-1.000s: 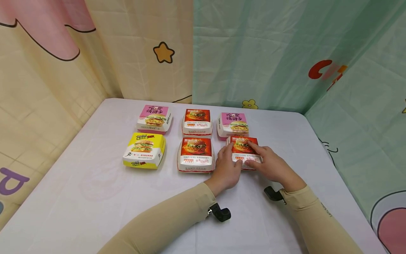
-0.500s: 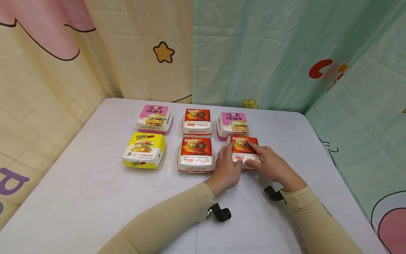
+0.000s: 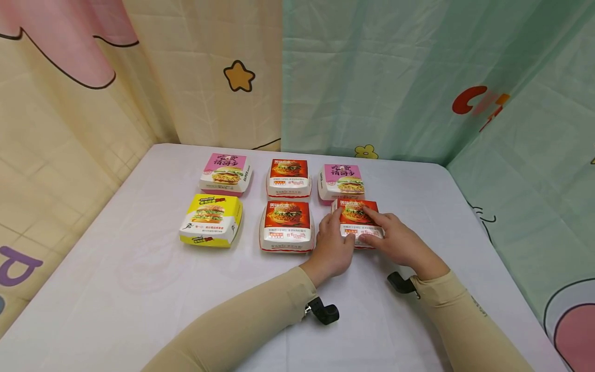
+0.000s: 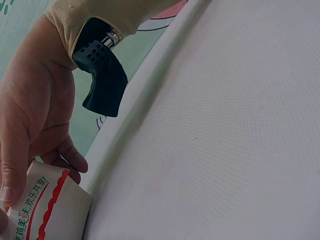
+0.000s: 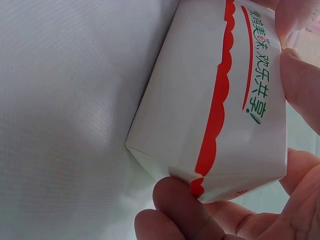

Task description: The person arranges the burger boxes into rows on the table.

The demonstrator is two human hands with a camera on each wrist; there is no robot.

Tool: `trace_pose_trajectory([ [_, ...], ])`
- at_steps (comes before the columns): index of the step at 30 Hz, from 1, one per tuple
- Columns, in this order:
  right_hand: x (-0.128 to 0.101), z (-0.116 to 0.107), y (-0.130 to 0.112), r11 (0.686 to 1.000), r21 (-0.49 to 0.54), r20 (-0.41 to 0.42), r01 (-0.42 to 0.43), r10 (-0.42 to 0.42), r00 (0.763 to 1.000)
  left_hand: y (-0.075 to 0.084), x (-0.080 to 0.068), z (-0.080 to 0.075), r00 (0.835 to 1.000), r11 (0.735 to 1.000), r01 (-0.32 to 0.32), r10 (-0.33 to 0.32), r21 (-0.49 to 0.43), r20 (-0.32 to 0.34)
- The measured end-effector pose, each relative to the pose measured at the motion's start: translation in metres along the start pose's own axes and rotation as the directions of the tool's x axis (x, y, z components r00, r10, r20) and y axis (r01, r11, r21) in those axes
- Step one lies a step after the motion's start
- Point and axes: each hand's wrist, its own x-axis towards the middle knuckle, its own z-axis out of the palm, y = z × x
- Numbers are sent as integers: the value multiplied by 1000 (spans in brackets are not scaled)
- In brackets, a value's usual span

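A red-and-white burger box (image 3: 356, 221) lies at the right end of the front row in the head view, between both hands. My left hand (image 3: 331, 252) grips its left side, thumb near the front edge. On the opposite side, my right hand (image 3: 401, 244) holds the box, with the index finger on the lid. In the right wrist view, curled fingertips (image 5: 182, 202) press the side wall of the box (image 5: 240, 115). The left wrist view shows the left thumb (image 4: 12, 175) on the box's (image 4: 62, 207) upper face. The box sits flat on the table.
Beside it stands another red-and-white box (image 3: 287, 227), then a yellow burger box (image 3: 211, 220). Behind are a pink box (image 3: 226, 174), a red-and-white box (image 3: 289, 178) and a second pink box (image 3: 342, 182). The white table (image 3: 162, 299) meets printed curtains (image 3: 372, 77) at back and sides.
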Motion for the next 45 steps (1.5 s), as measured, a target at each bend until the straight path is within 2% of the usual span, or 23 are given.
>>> trace_pose_trajectory([
  [27,0,-2,1,1000,9,9,4,-4,1000,0,1,-3,1000,1000,-2,2,12,5],
  [38,1,-5,0,1000,0,23,23,-23,999,-1,5,-4,999,999,29,-30,15,13],
  [45,3,-5,-2,1000,-5,39,19,-19,999,-2,5,0,998,998,64,-64,-16,-6],
])
